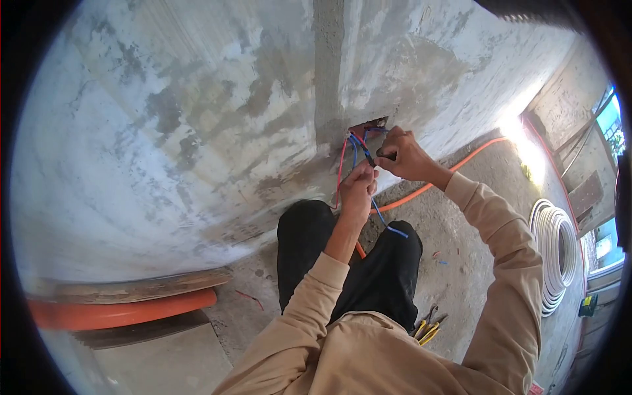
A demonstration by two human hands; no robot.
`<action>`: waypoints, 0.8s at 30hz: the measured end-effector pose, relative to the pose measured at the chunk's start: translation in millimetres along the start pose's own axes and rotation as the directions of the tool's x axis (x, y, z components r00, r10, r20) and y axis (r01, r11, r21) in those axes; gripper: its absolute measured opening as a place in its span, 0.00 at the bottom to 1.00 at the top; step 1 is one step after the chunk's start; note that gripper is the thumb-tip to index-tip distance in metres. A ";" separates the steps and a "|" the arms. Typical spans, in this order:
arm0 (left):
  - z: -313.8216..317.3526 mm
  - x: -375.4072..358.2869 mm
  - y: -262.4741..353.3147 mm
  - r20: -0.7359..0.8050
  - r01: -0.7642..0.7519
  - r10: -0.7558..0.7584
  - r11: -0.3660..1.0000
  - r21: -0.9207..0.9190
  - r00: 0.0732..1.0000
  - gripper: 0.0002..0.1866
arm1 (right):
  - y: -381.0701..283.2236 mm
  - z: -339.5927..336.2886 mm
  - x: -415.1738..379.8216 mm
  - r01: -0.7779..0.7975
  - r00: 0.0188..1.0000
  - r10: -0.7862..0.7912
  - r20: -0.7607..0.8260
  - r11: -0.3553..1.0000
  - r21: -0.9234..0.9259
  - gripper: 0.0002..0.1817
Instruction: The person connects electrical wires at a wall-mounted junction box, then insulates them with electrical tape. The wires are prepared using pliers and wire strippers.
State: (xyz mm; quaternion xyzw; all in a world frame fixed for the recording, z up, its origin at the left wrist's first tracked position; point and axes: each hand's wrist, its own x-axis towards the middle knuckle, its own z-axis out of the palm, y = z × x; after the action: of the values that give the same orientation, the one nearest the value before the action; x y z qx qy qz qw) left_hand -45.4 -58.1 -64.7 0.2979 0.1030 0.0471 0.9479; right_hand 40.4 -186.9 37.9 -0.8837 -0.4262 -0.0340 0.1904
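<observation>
In front of my knees, red and blue wires come out of a rectangular wall recess (372, 126). My left hand (359, 189) is closed in a pinch on the wires, just below the recess. Close beside it, my right hand (405, 157) is closed around a small black item (387, 155) that looks like electrical tape. A dark band shows on the bunched wires between the hands. One red wire (341, 172) hangs loose at the left. A blue wire (388, 224) trails down from under my left hand toward my knee. My fingers partly hide the wires.
Pliers with yellow handles (429, 332) lie on the floor by my right hip. A coil of white tubing (552, 257) rests at the right. An orange conduit (421, 191) runs along the floor. Another orange pipe (125, 310) and a plank (141, 287) lie at the left.
</observation>
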 end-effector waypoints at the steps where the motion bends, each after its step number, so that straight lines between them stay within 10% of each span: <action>1: -1.4 1.1 0.5 0.022 -0.012 0.012 1.000 -0.028 1.000 0.12 | 0.9 -0.8 2.5 -0.052 0.997 0.052 0.055 0.999 0.000 0.10; 14: -16.6 12.9 -11.4 0.417 0.315 -0.151 0.879 -0.357 0.896 0.14 | -17.8 -9.4 12.5 -0.107 0.991 0.110 -0.073 0.993 0.052 0.14; 17: -16.7 17.3 -23.1 0.385 0.229 -0.088 0.913 -0.338 0.919 0.14 | -22.1 -1.4 8.9 0.343 0.895 -0.361 -0.262 0.933 -0.112 0.13; 20: -8.2 11.8 -27.8 0.167 0.029 0.015 0.965 -0.262 0.986 0.15 | -55.7 -6.8 4.1 0.456 0.890 -0.452 0.070 0.885 -0.092 0.08; 24: -7.1 2.9 -24.0 0.141 -0.035 0.062 0.981 -0.188 0.988 0.15 | -71.4 -0.8 10.1 0.307 0.904 -0.188 0.383 0.910 -0.278 0.11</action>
State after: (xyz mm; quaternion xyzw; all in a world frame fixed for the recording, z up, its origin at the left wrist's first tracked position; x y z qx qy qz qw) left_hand -43.5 -73.4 -84.7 0.2135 0.0211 0.0578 0.9750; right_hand -7.8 -139.5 62.9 -0.8325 -0.5514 0.0271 -0.0453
